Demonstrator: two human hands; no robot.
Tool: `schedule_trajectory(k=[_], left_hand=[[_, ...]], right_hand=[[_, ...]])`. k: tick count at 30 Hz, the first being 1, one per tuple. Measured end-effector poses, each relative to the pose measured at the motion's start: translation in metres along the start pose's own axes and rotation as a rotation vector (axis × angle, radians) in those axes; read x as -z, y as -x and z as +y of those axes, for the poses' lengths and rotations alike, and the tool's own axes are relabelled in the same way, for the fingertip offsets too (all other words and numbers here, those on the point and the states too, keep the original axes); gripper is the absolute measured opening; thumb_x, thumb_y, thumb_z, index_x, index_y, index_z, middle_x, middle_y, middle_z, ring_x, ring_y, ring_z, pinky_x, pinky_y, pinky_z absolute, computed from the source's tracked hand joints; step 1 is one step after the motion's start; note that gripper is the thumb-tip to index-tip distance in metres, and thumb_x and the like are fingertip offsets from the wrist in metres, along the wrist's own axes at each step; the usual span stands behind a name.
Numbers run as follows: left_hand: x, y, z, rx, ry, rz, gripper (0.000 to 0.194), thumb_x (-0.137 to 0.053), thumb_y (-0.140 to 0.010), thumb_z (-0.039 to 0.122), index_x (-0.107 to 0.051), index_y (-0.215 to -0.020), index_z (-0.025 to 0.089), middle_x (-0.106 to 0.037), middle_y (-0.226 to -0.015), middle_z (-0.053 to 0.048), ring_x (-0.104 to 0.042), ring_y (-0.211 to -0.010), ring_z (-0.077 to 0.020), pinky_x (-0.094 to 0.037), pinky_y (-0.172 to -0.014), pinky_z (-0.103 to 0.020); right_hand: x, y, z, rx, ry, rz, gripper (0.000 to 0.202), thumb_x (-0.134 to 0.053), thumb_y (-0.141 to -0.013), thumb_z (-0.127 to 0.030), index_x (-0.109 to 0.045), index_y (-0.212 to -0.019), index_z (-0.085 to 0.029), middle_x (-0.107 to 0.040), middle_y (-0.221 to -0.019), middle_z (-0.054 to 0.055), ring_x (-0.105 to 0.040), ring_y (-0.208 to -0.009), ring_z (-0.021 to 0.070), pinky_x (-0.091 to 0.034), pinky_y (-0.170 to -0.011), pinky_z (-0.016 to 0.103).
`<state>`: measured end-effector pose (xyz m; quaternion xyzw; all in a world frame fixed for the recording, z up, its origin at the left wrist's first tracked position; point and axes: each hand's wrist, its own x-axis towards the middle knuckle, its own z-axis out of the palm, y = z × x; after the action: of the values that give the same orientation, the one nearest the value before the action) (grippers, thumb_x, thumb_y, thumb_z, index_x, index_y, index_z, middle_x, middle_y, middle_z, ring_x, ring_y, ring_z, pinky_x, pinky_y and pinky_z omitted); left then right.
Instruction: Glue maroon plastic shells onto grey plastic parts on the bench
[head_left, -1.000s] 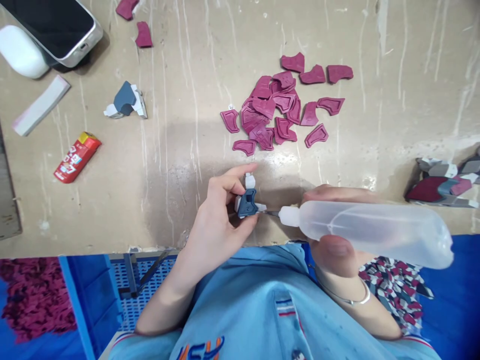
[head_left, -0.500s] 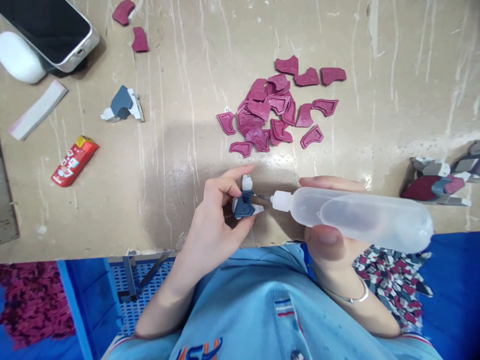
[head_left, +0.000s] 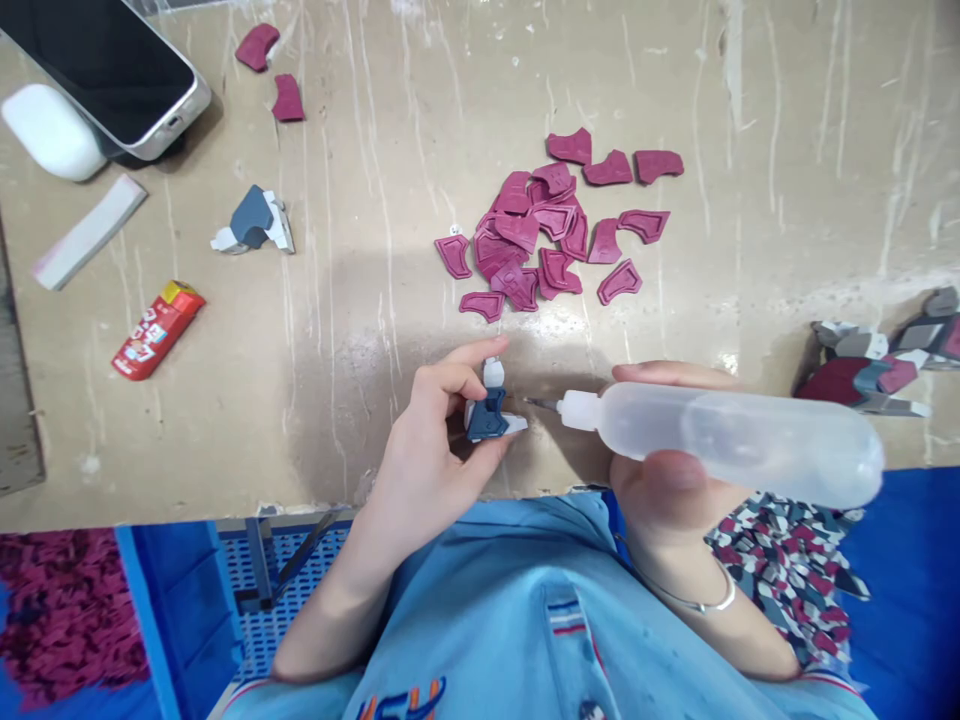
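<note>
Between the thumb and fingers of my left hand [head_left: 431, 440] is a small dark blue and white plastic part [head_left: 487, 415], held just above the table's near edge. My right hand [head_left: 667, 480] grips a translucent squeeze bottle [head_left: 739, 440] lying nearly level, its thin needle tip pointing left. A short gap separates the needle from the plastic part. Beyond both hands lies a loose pile of maroon plastic pieces [head_left: 517, 235], some showing a raised rim. What liquid the bottle holds I cannot tell.
On the left of the table [head_left: 375, 120] are a phone [head_left: 112, 70], a white case [head_left: 52, 130], a pale strip [head_left: 90, 232], a red packet [head_left: 157, 330] and a blue-white part [head_left: 253, 217]. Assembled parts [head_left: 862, 375] sit at right. Below are bins of maroon pieces [head_left: 67, 620] and mixed parts [head_left: 787, 575].
My right hand has drawn the bottle slightly to the right, so its needle has come away from the plastic part. My left hand keeps its hold. The camera view has shifted a little.
</note>
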<state>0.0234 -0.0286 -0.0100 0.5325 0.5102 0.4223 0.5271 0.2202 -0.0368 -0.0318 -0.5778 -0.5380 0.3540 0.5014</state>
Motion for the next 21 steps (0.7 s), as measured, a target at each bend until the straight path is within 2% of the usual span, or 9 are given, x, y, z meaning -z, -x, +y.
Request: schedule_trajectory(k=[2,4,7,11,13,17,18,21], left_hand=[[0.000,0.000,-0.001,-0.002,-0.003,0.001,0.047,-0.080,-0.090,0.001,-0.050,-0.111,0.030,-0.069,-0.155,-0.005,-0.080,-0.106,-0.0180,-0.065,-0.081,-0.031],[0.001,-0.001,-0.002,-0.013,-0.022,0.006,0.045,-0.080,-0.091,0.004,-0.051,-0.114,0.030,-0.068,-0.156,-0.007,-0.079,-0.102,-0.0174,-0.065,-0.079,-0.031],[0.002,-0.001,-0.004,-0.055,-0.069,0.030,0.042,-0.078,-0.093,0.007,-0.053,-0.119,0.029,-0.065,-0.158,-0.011,-0.077,-0.100,-0.0168,-0.065,-0.078,-0.030],[0.004,-0.001,-0.005,-0.084,-0.111,0.049,0.039,-0.074,-0.095,0.008,-0.054,-0.122,0.028,-0.061,-0.160,-0.014,-0.077,-0.105,-0.0171,-0.067,-0.082,-0.030],[0.004,-0.002,-0.005,-0.078,-0.097,0.052,0.038,-0.073,-0.096,0.007,-0.054,-0.123,0.027,-0.058,-0.162,-0.014,-0.078,-0.102,-0.0152,-0.067,-0.082,-0.029],[0.003,-0.003,-0.005,-0.074,-0.034,0.058,0.040,-0.074,-0.096,0.007,-0.053,-0.122,0.028,-0.057,-0.163,-0.013,-0.080,-0.102,-0.0130,-0.068,-0.085,-0.027],[0.003,-0.003,-0.005,-0.073,-0.024,0.059,0.041,-0.075,-0.096,0.007,-0.053,-0.123,0.029,-0.057,-0.163,-0.012,-0.080,-0.103,-0.0131,-0.068,-0.086,-0.027],[0.003,-0.004,-0.006,-0.069,0.005,0.070,0.047,-0.076,-0.095,0.007,-0.052,-0.128,0.030,-0.058,-0.162,-0.013,-0.080,-0.105,-0.0135,-0.068,-0.091,-0.029]], right_hand=[[0.000,-0.009,0.000,0.065,-0.091,0.112,0.045,-0.059,-0.102,-0.073,-0.075,-0.113,-0.033,-0.075,-0.102,0.007,-0.077,-0.084,0.0301,-0.063,-0.070,0.049],[0.000,-0.020,0.000,0.034,-0.119,0.057,0.050,-0.061,-0.099,-0.076,-0.077,-0.113,-0.031,-0.074,-0.098,0.007,-0.076,-0.079,0.0291,-0.062,-0.065,0.047],[0.003,-0.032,-0.002,-0.062,-0.062,-0.086,0.058,-0.069,-0.092,-0.079,-0.077,-0.121,-0.030,-0.076,-0.102,0.008,-0.078,-0.090,0.0329,-0.065,-0.073,0.050],[0.015,-0.041,-0.003,-0.051,-0.031,-0.088,0.057,-0.070,-0.092,-0.079,-0.078,-0.123,-0.032,-0.076,-0.100,0.007,-0.078,-0.092,0.0320,-0.065,-0.078,0.050],[0.025,-0.046,-0.002,-0.035,-0.031,-0.088,0.058,-0.064,-0.095,-0.082,-0.078,-0.123,-0.033,-0.075,-0.095,0.006,-0.076,-0.085,0.0291,-0.064,-0.075,0.048],[0.037,-0.056,-0.002,-0.006,-0.020,-0.144,0.076,-0.028,-0.105,-0.086,-0.079,-0.116,-0.030,-0.066,-0.077,0.003,-0.063,-0.059,0.0215,-0.059,-0.058,0.041],[0.036,-0.059,-0.002,0.006,0.038,-0.145,0.076,-0.026,-0.106,-0.084,-0.079,-0.116,-0.030,-0.065,-0.078,0.003,-0.060,-0.057,0.0202,-0.057,-0.056,0.040],[0.024,-0.065,-0.006,0.037,0.308,-0.080,0.049,-0.058,-0.105,-0.068,-0.077,-0.124,-0.027,-0.068,-0.102,0.007,-0.063,-0.066,0.0198,-0.061,-0.066,0.043]])
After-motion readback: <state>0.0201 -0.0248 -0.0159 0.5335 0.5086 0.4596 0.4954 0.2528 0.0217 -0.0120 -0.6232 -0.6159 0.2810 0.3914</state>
